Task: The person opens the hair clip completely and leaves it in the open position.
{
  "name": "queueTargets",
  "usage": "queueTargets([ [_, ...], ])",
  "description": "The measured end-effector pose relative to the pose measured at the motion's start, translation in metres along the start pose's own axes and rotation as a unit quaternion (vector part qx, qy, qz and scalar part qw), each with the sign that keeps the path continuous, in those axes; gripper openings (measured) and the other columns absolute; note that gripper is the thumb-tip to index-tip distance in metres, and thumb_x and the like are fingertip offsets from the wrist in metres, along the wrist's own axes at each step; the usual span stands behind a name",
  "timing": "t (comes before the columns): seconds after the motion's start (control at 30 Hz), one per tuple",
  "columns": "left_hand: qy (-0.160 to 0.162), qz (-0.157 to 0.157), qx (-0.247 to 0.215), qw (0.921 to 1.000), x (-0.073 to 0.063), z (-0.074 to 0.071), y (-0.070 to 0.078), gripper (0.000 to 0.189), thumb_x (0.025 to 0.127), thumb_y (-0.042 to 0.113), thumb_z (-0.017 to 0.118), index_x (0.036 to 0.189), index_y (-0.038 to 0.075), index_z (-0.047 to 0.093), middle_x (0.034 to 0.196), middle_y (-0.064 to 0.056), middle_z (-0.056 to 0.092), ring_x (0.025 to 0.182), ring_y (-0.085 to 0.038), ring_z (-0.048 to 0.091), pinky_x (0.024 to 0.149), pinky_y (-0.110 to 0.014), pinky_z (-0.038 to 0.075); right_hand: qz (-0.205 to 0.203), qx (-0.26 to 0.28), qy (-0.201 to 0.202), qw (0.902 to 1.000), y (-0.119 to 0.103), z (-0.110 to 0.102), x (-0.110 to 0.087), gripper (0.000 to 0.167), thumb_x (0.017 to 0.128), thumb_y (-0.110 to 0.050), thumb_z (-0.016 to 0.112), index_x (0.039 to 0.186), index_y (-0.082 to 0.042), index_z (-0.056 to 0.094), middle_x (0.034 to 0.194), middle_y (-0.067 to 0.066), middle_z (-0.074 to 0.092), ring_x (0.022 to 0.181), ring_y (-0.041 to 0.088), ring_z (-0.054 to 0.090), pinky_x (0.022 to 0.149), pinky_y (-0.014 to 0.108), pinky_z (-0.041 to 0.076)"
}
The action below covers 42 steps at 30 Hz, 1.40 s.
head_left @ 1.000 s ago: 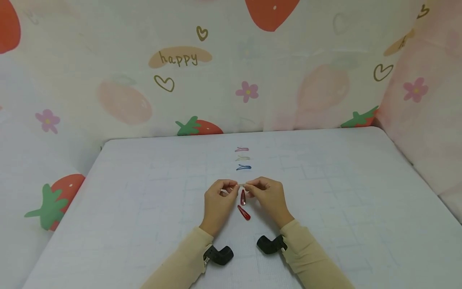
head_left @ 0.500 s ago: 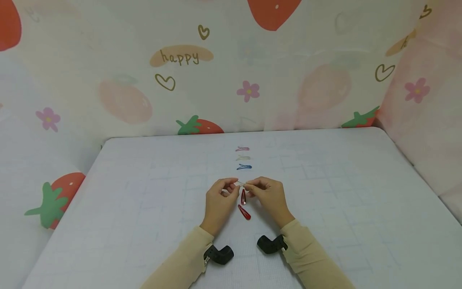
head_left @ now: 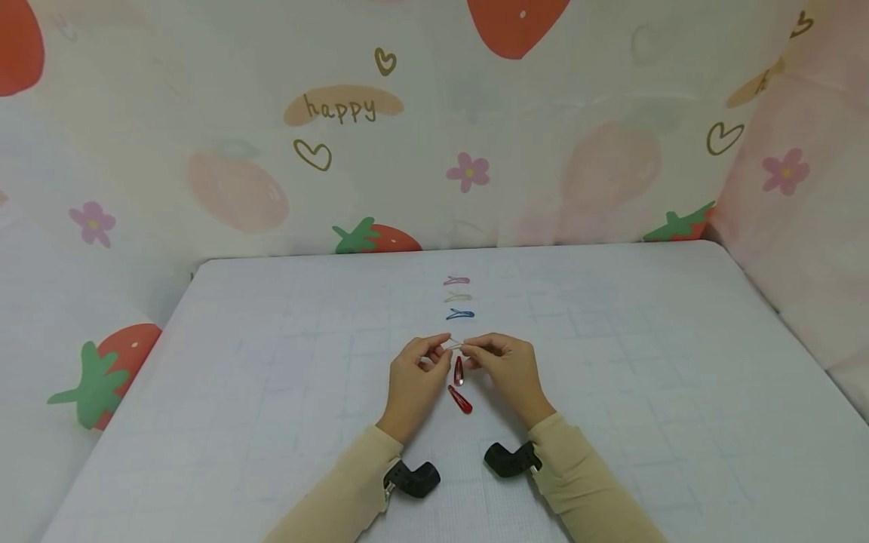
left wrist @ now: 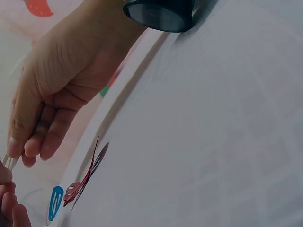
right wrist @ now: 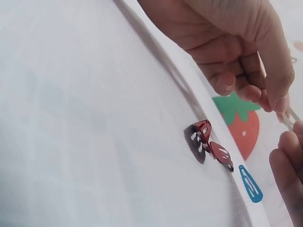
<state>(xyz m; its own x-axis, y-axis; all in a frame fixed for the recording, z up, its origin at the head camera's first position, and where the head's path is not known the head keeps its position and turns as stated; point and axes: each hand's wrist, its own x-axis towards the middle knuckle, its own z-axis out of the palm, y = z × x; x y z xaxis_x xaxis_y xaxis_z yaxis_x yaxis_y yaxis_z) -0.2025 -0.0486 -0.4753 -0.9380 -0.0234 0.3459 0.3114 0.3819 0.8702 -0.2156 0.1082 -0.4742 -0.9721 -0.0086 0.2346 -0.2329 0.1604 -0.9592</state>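
Note:
Both hands meet over the middle of the table around a pale snap hair clip [head_left: 456, 345]. Thumb and forefinger of my right hand [head_left: 504, 375] pinch its right end. My left hand [head_left: 417, 388] holds the other end at its fingertips, where the clip's thin parts stand apart in a narrow V. The wrist views show the pale clip [left wrist: 9, 162] partly covered by fingers. Just below the hands lie two red snap hair clips, one upright in line [head_left: 459, 371] and one slanted [head_left: 460, 400].
Beyond the hands, a blue clip [head_left: 460, 314], a cream clip [head_left: 458, 298] and a pink clip [head_left: 457, 280] lie in a column, their ends spread. The white-covered table [head_left: 271, 392] ends at a patterned cloth wall [head_left: 407, 181].
The pale clip's ends have spread from a single line into a V. My left forefinger has lifted away from the thumb. The right hand has hardly moved.

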Motion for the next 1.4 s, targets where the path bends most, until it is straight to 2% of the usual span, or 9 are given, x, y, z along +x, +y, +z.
queueTargets([
  [0.17,0.01,0.0,-0.004,0.9999,0.0,0.001,0.0,0.029,0.088,0.006,0.071,0.117,0.001,0.07,0.088,-0.009,0.067,0.081,-0.014,0.063,0.067,-0.017,0.05,0.013,0.015,0.003,0.9998,0.001,-0.002,0.001,0.012,0.087,-0.007,0.074,0.094,0.002,0.077,0.087,0.021,0.075,0.065,0.005,0.07,0.063,0.019,0.054],
  [0.43,0.029,-0.019,0.003,0.9994,0.0,0.002,0.0,0.007,0.088,0.009,0.072,0.093,0.005,0.07,0.086,-0.008,0.069,0.077,-0.01,0.06,0.066,-0.017,0.047,0.016,0.008,0.008,0.9998,0.001,-0.002,0.001,0.013,0.088,-0.008,0.075,0.095,0.002,0.077,0.088,0.021,0.075,0.066,0.003,0.069,0.064,0.018,0.053],
  [0.67,0.027,-0.01,-0.002,0.9996,0.0,0.002,-0.001,0.006,0.089,0.01,0.072,0.093,0.005,0.071,0.087,-0.008,0.069,0.081,-0.012,0.061,0.067,-0.017,0.048,0.014,0.008,0.016,0.9997,0.001,-0.003,0.003,0.012,0.088,-0.006,0.074,0.095,0.003,0.076,0.091,0.021,0.075,0.067,0.004,0.07,0.067,0.019,0.056],
  [0.93,0.022,-0.01,0.017,0.9996,0.001,0.0,-0.001,0.005,0.088,0.011,0.074,0.088,0.007,0.074,0.084,-0.006,0.072,0.076,-0.013,0.063,0.069,-0.02,0.051,0.04,0.005,0.025,0.9988,0.0,-0.003,0.002,0.019,0.087,-0.009,0.075,0.102,0.003,0.076,0.093,0.021,0.076,0.067,0.003,0.07,0.069,0.019,0.057],
  [1.17,0.03,-0.02,0.029,0.9989,0.008,0.0,-0.006,0.005,0.087,0.012,0.075,0.086,0.007,0.076,0.085,-0.006,0.073,0.076,-0.015,0.064,0.068,-0.019,0.05,0.07,0.023,0.06,0.9955,0.0,-0.004,0.003,0.017,0.086,-0.009,0.076,0.1,0.001,0.077,0.092,0.019,0.076,0.066,0.005,0.069,0.069,0.021,0.057],
  [1.33,0.018,-0.029,0.042,0.9985,0.013,-0.001,-0.007,0.006,0.087,0.014,0.075,0.085,0.008,0.076,0.083,-0.005,0.071,0.073,-0.013,0.061,0.066,-0.02,0.049,0.097,0.035,0.1,0.9896,0.004,-0.006,0.004,0.019,0.086,-0.009,0.075,0.102,0.003,0.076,0.09,0.018,0.076,0.066,0.007,0.07,0.069,0.021,0.057],
  [1.4,0.005,-0.043,0.053,0.9976,0.017,0.0,-0.009,0.007,0.087,0.015,0.075,0.084,0.008,0.076,0.082,-0.005,0.071,0.073,-0.012,0.061,0.067,-0.02,0.049,0.104,0.043,0.116,0.9868,0.004,-0.007,0.004,0.02,0.087,-0.007,0.075,0.102,0.005,0.075,0.091,0.019,0.075,0.067,0.007,0.069,0.069,0.02,0.057],
])
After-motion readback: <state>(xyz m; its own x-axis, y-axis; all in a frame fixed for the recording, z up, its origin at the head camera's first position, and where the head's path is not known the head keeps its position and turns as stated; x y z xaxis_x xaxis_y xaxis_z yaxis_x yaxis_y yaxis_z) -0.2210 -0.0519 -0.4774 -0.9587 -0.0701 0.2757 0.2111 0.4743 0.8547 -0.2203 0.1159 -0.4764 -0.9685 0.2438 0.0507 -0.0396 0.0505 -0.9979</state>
